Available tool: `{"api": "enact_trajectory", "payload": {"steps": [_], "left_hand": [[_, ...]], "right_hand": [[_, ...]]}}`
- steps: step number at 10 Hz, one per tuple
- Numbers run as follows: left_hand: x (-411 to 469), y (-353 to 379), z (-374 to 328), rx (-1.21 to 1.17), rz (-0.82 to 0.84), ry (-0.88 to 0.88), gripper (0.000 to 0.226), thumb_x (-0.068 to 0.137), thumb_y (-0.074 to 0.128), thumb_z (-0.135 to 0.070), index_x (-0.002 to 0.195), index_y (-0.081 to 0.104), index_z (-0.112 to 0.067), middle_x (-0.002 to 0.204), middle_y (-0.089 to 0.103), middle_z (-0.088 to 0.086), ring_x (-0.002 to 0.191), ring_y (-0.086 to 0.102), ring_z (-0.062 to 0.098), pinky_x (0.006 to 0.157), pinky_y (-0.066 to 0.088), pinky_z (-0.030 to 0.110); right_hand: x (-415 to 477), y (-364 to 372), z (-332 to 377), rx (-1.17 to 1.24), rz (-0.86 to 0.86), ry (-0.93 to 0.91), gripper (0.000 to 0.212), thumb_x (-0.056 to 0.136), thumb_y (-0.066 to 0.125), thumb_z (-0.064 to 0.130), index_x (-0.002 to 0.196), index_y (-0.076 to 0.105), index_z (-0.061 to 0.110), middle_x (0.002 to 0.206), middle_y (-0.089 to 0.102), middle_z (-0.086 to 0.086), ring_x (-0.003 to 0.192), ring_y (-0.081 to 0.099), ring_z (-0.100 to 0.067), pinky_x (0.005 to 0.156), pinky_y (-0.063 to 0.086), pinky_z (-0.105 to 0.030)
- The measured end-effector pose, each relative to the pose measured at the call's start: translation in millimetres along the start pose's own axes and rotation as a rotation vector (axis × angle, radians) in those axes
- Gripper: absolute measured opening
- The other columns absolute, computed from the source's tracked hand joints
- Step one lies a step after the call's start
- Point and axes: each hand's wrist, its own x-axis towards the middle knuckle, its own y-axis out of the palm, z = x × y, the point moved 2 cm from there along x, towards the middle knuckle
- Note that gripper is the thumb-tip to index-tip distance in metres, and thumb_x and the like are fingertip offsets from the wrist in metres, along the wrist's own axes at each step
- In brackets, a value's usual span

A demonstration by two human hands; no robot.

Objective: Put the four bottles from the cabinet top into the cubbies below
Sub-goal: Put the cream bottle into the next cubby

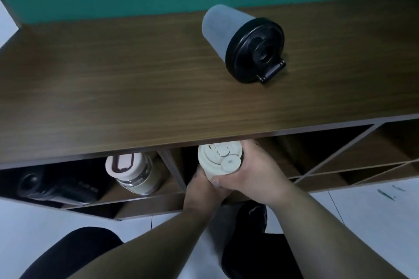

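The wooden cabinet top [113,88] is almost cleared: only the grey bottle with the black lid [243,45] is left standing on it. In the left cubby [68,186] a dark bottle [40,184] and a glass bottle with a cream cap [133,173] are already lodged. The cream-lidded bottle [219,159] is gripped by both the left hand [204,188] and the right hand [256,172] at the mouth of the middle cubby [281,154]. It seems the third placement is under way; a push inward and a release are called for next.
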Motion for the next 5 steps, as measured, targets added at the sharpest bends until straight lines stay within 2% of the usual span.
{"api": "enact_trajectory", "payload": {"steps": [1, 2, 3, 4, 5], "left_hand": [[1.8, 4.2, -6.4, 0.041, -0.053, -0.004, 0.087, 0.062, 0.077, -0.068, 0.141, 0.055, -0.037, 0.13, 0.07, -0.02, 0.122, 0.067, 0.003, 0.103, 0.058, 0.031], [4.3, 5.9, -11.2, 0.097, -0.068, -0.014, 0.087, 0.065, 0.062, -0.075, 0.144, 0.052, -0.039, 0.136, 0.066, -0.023, 0.126, 0.062, 0.002, 0.093, 0.043, 0.011], [3.8, 6.5, -13.0, 0.067, -0.098, -0.009, 0.089, 0.066, 0.061, -0.075, 0.146, 0.052, -0.038, 0.14, 0.064, -0.023, 0.13, 0.059, 0.001, 0.092, 0.035, 0.005], [4.4, 10.5, -4.8, 0.0, -0.113, -0.056, 0.086, 0.064, 0.082, -0.062, 0.141, 0.056, -0.033, 0.133, 0.071, -0.014, 0.126, 0.066, 0.011, 0.103, 0.052, 0.026], [4.0, 13.6, -2.7, -0.011, -0.154, -0.102, 0.088, 0.064, 0.086, -0.052, 0.142, 0.054, -0.028, 0.133, 0.071, -0.005, 0.127, 0.067, 0.022, 0.107, 0.055, 0.044]], "right_hand": [[6.6, -1.2, -0.9, 0.036, 0.029, -0.02, 0.07, 0.048, 0.095, 0.025, 0.104, 0.062, 0.052, 0.106, 0.073, 0.018, 0.1, 0.069, 0.002, 0.088, 0.059, -0.032], [11.6, -3.4, 1.0, 0.04, 0.061, -0.041, 0.064, 0.053, 0.093, 0.011, 0.091, 0.067, 0.056, 0.094, 0.077, 0.023, 0.088, 0.073, 0.001, 0.083, 0.062, -0.039], [14.4, -3.1, -2.5, 0.056, 0.061, -0.018, 0.062, 0.051, 0.093, 0.012, 0.097, 0.068, 0.046, 0.094, 0.078, 0.019, 0.088, 0.074, -0.001, 0.083, 0.063, -0.041], [14.8, -2.6, -8.8, 0.083, 0.055, 0.01, 0.068, 0.048, 0.094, 0.015, 0.101, 0.065, 0.046, 0.1, 0.077, 0.018, 0.095, 0.073, -0.002, 0.087, 0.061, -0.041], [13.3, -2.2, -12.8, 0.089, 0.057, 0.044, 0.074, 0.049, 0.095, 0.019, 0.111, 0.06, 0.042, 0.111, 0.073, 0.017, 0.105, 0.068, 0.001, 0.093, 0.058, -0.033]]}}
